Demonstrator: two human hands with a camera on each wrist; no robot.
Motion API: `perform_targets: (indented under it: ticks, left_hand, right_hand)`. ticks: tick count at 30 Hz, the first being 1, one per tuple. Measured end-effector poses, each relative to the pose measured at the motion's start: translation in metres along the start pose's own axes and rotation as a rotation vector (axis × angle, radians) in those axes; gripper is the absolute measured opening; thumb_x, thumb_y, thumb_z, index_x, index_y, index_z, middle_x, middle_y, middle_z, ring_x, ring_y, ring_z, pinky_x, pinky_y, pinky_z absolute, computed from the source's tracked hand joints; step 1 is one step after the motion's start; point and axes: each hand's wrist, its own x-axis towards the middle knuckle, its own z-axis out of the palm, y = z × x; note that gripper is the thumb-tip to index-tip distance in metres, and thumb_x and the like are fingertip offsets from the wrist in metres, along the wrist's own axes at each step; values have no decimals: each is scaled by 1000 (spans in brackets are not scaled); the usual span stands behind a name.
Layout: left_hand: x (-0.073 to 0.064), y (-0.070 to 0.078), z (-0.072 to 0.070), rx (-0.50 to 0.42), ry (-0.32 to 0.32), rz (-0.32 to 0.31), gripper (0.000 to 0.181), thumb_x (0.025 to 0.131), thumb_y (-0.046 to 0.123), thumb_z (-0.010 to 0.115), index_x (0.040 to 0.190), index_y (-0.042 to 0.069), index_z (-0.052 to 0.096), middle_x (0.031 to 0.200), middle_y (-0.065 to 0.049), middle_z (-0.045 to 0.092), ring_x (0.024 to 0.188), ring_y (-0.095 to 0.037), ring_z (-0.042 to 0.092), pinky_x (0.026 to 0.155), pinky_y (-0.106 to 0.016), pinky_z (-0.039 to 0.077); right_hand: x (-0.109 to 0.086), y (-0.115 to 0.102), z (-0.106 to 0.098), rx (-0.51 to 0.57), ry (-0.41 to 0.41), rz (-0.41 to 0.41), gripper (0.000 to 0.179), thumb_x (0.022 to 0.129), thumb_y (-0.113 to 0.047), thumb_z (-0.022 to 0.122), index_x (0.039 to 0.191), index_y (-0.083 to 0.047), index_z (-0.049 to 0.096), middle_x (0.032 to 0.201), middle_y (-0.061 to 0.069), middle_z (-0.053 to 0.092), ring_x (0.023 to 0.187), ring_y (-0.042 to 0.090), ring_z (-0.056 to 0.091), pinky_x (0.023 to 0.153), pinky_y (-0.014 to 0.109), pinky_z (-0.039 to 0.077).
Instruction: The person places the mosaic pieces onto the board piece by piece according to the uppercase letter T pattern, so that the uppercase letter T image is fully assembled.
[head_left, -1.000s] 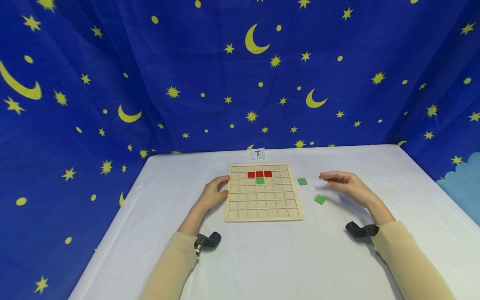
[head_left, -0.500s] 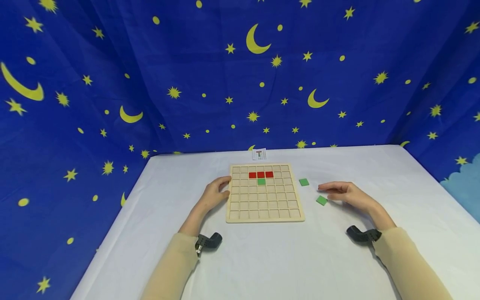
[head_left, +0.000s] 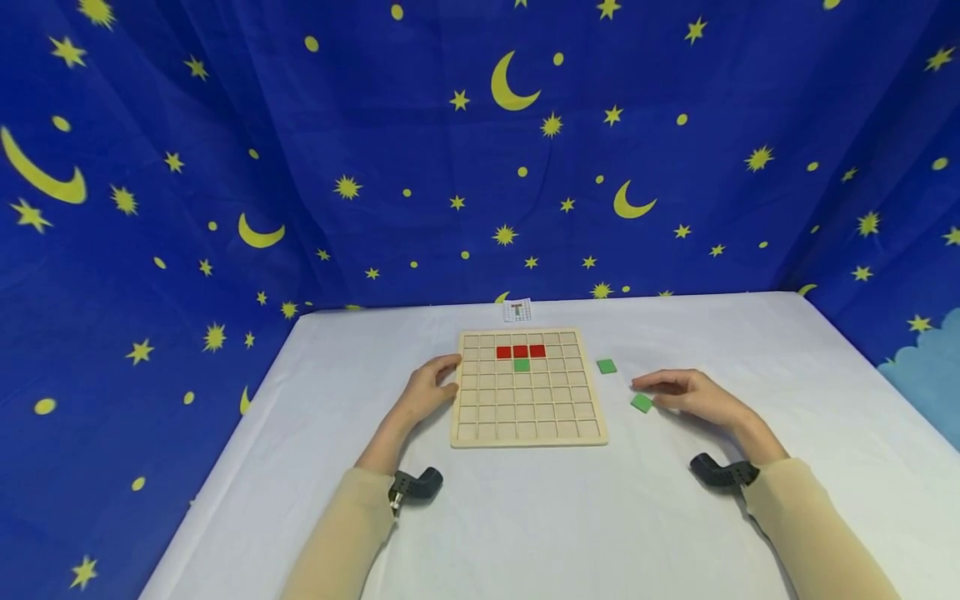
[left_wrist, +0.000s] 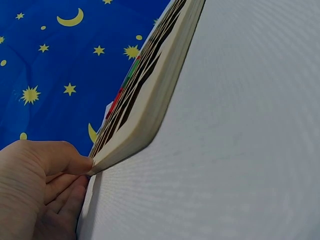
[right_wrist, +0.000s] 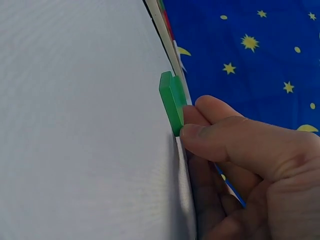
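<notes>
A pale wooden grid board (head_left: 528, 429) lies flat on the table. Three red tiles (head_left: 521, 352) form a row in it, and one green tile (head_left: 521, 365) sits below the middle one. At the board's left edge, my left hand (head_left: 426, 392) touches the side with thumb and a finger; its thumb (left_wrist: 80, 164) meets the wood in the left wrist view. To the right, my right hand (head_left: 699, 398) is at a loose green tile (head_left: 641, 403), with thumb and fingertips (right_wrist: 192, 132) pinching its edge. Another loose green tile (head_left: 607, 367) lies nearer the board.
Behind the board lies a small printed card (head_left: 517, 311) with a T-shaped pattern on a grid. A white cloth (head_left: 525, 525) covers the table. Blue curtains (head_left: 420, 142) with moons and stars rise at the back and sides.
My right hand has come down and toward the nearer loose green tile, its thumb now touching it. The left hand and the board have stayed in place.
</notes>
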Motion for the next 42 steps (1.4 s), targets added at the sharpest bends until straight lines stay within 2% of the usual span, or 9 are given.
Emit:
perform_targets:
  ticks: [18,37,42]
  left_hand:
    - [2,0,2,15,8,6,51,85,-5,60,134,-4,48,137,-18,47,126,-28,44,108,-31,36]
    - [0,-2,0,12,3,6,51,84,-5,60,133,-5,48,136,-19,47,126,-29,45,107,-31,36]
    - [0,-2,0,11,4,6,51,85,-5,60,134,-5,48,136,-19,47,126,-29,45,107,-31,36]
  right_hand:
    - [-4,-3,1,-55,0,-46,34,86,-10,67,119,-7,64,123,9,61,115,4,51,95,14,40]
    - [-2,1,10,-204,116,-58,30,85,-20,71,114,-13,69,113,0,66,110,14,56,91,21,46]
    - [-2,3,10,-194,157,-36,32,85,-22,71,115,-10,68,112,3,67,106,15,58,89,22,47]
